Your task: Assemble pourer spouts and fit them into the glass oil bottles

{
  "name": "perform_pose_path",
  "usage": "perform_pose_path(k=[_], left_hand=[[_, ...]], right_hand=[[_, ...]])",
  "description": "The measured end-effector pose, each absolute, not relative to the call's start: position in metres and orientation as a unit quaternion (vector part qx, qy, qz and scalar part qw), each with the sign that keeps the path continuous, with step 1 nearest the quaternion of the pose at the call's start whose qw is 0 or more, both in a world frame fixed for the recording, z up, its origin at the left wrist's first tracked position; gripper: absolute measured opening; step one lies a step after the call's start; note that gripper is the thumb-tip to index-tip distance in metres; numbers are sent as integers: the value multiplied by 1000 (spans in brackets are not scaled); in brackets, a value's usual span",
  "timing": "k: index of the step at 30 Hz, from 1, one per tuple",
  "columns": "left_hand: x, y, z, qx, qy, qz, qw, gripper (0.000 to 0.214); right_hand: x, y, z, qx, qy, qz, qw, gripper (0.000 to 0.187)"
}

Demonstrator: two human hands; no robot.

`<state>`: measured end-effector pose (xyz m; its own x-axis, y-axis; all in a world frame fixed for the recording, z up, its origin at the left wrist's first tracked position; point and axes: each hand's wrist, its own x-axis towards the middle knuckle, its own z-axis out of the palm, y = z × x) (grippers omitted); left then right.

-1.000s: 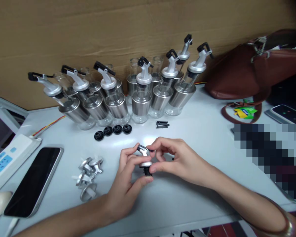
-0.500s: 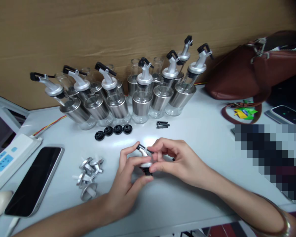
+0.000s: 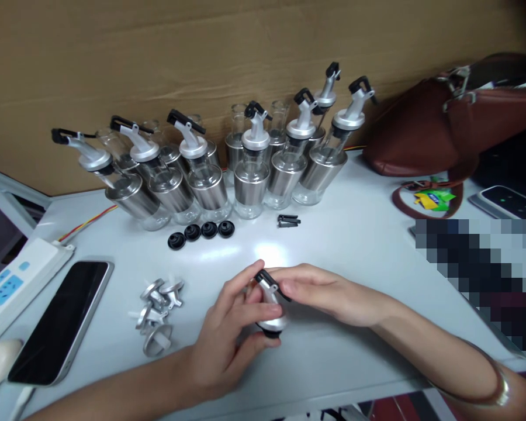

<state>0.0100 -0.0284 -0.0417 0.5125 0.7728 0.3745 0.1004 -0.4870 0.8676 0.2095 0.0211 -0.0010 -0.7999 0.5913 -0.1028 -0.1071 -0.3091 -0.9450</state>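
Observation:
A silver bottle pourer (image 3: 275,323) with a black flip lever on its spout and a black stopper underneath is held over the table, tilted. My left hand (image 3: 225,327) grips it, thumb at the stopper and fingers along the body. My right hand (image 3: 333,292) has its thumb against the lever's lower end and its fingers stretched behind the spout, partly hidden. To the left lies a pile of silver pourer tops (image 3: 158,316) without levers. Several round black stoppers (image 3: 200,231) form a row beyond my hands, and a few black levers (image 3: 288,221) lie right of them.
Glass bottles with steel sleeves (image 3: 252,181) stand along the cardboard (image 3: 263,47), the front ones fitted with pourers. At left are a phone (image 3: 61,321) and a power strip (image 3: 21,280). A brown bag (image 3: 412,134) and its strap occupy the back right, beside small green-yellow packets (image 3: 436,200).
Both hands have moved slightly down and right with the pourer. My right hand has gone from pinching at the lever and base to thumb on the lever with straighter fingers.

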Motion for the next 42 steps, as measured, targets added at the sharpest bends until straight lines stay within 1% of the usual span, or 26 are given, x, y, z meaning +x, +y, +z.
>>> perform_pose_path(k=[4,12,17,21,26,29,31,33,36,39,42], left_hand=[[9,-28,-42,764,286,399,419,40],[11,-29,-42,762,291,405,413,37],[12,-28,-45,772,284,421,382,32],[13,-27,-46,784,276,431,352,27],[13,-29,-43,804,246,439,316,24],[14,-31,-42,809,247,443,298,22],[15,-30,-42,813,256,442,279,21],[15,-26,-39,827,273,426,246,19],[17,-17,-30,866,296,362,178,16],[18,-9,-13,899,290,305,118,17],[14,-2,11,910,269,307,70,21]], right_hand=[[210,21,-2,-186,-516,806,224,41],[209,20,-7,-192,-504,807,242,39],[207,21,-14,-211,-481,812,256,40],[207,20,-15,-207,-480,815,250,44],[207,17,-13,-207,-463,828,240,39],[206,15,-13,-197,-464,832,231,40],[205,15,-14,-196,-468,827,241,40],[205,15,-15,-209,-471,812,273,36],[202,15,-18,-238,-444,803,318,31],[200,15,-19,-247,-414,810,334,33],[200,16,-17,-252,-413,804,346,32]])
